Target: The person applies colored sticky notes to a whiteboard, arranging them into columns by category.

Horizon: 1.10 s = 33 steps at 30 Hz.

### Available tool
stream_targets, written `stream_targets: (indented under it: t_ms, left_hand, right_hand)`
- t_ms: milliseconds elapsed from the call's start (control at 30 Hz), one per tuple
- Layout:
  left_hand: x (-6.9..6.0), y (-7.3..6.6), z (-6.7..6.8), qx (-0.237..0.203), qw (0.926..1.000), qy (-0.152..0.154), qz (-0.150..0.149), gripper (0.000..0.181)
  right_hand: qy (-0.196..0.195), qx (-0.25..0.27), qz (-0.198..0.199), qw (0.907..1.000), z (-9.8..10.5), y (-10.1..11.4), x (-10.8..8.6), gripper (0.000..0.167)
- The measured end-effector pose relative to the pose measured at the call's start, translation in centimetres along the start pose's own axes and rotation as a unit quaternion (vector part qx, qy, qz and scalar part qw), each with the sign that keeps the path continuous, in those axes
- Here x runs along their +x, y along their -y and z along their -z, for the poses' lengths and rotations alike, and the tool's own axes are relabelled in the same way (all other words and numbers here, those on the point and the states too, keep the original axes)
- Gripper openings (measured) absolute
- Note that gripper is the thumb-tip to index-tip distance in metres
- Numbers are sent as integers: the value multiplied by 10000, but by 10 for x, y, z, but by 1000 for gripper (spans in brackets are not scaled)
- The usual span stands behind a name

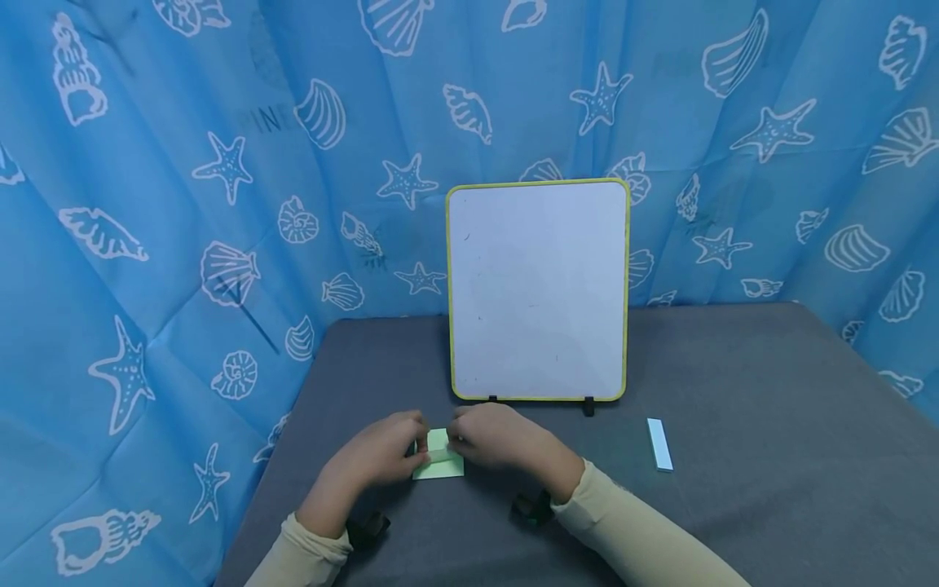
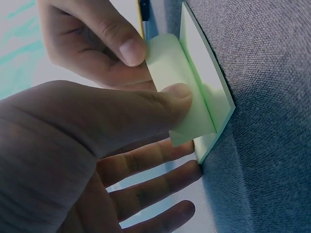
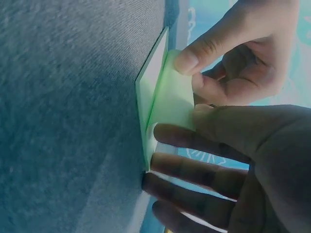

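Note:
A pale green sticky note pad (image 1: 443,470) lies on the grey tabletop in front of the whiteboard. One green sheet (image 2: 170,63) stands up from it, bent along a line across the pad (image 2: 218,94). My left hand (image 1: 383,447) pinches the left end of that sheet between thumb and fingers. At the other end, my right hand (image 1: 493,436) pinches the sheet too; in the right wrist view its thumb is at the sheet's edge and its other fingers (image 3: 199,170) extend beside the pad.
A whiteboard (image 1: 539,289) with a yellow frame stands upright behind the hands on small black feet (image 1: 589,406). To the right lies a narrow light blue strip (image 1: 659,445) on the grey cloth (image 1: 770,456). Behind hangs a blue curtain (image 1: 396,244) with shell and starfish prints.

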State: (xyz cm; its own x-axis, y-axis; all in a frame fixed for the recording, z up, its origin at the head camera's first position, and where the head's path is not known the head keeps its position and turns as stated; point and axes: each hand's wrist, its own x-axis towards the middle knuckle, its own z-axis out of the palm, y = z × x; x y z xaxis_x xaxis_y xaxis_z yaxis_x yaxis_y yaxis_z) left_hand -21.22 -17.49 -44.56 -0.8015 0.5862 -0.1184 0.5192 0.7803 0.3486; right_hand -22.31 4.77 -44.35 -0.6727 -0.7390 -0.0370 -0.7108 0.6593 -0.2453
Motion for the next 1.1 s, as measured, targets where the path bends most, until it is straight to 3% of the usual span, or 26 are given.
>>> stream_targets:
  t_ms: [333, 767, 1100]
  left_hand:
    - [-2, -2, 1, 49, 10000, -74, 13, 11]
    - [-1, 2, 0, -62, 9994, -273, -225, 13]
    - [1, 1, 2, -214, 9984, -420, -327, 10]
  right_hand:
    - [-87, -367, 18, 9993, -1, 6, -1, 14]
    - [-143, -121, -104, 9998, -2, 4, 0, 21]
    - [-68, 0, -200, 9998, 0, 4, 1, 16]
